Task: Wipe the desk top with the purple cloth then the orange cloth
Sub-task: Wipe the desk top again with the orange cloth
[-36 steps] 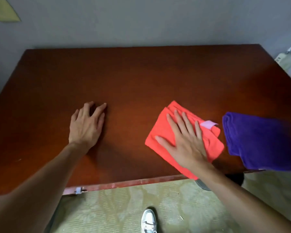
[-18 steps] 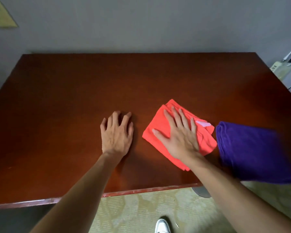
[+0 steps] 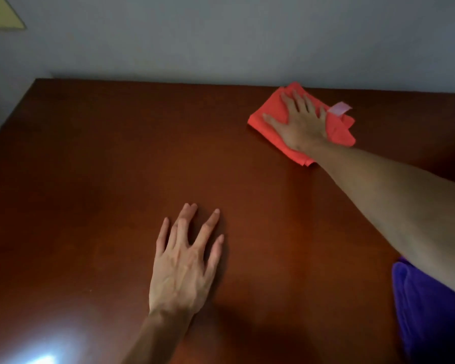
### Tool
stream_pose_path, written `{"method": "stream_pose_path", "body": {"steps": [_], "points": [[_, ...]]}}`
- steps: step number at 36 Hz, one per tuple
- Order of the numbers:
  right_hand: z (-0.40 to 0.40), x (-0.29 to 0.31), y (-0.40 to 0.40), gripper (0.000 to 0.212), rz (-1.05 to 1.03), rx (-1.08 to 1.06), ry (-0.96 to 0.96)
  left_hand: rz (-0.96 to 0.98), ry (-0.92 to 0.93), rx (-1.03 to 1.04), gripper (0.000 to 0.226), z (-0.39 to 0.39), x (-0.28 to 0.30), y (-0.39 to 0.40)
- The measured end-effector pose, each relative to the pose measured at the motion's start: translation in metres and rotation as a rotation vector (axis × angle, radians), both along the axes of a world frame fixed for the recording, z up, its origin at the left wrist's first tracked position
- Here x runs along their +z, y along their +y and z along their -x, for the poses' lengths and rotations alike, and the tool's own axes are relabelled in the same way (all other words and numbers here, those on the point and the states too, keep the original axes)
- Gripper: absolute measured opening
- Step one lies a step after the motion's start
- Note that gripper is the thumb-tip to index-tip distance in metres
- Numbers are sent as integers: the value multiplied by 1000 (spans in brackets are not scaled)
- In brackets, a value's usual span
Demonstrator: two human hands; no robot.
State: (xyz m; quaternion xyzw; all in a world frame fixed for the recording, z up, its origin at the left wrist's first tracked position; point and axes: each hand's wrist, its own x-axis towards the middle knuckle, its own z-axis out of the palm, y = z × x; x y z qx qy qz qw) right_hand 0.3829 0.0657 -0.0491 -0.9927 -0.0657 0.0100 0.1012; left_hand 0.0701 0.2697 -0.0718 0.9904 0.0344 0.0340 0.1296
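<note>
Head view shows the orange cloth [image 3: 271, 119] now at the worktop's [image 3: 103, 158] far edge under the flat, spread right hand [image 3: 304, 122], purple cloth [image 3: 428, 319] near, left hand [image 3: 184, 264] resting flat, holding nothing.

- The scene is dimly lit, and the desk top [image 3: 116, 166] is rendered in dark reddish brown.
- 1 bright white glare patch is seen on the wood at the lower left edge.
- A soft shadow is cast beneath the left hand [image 3: 184, 264] and its forearm.
- The whole picture is slightly soft; the purple cloth [image 3: 431, 319] at the lower right is blurred.
- The desk edges are bent by wide-angle distortion.
</note>
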Motion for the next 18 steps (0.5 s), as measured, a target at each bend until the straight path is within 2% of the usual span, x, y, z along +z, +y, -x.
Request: {"method": "stream_pose_path", "body": {"steps": [9, 18], "points": [[-21, 0, -9, 92, 30, 91, 24, 22, 16, 5, 52, 0, 5, -2], [61, 2, -86, 86, 57, 172, 7, 20, 9, 15, 54, 1, 11, -3]]}}
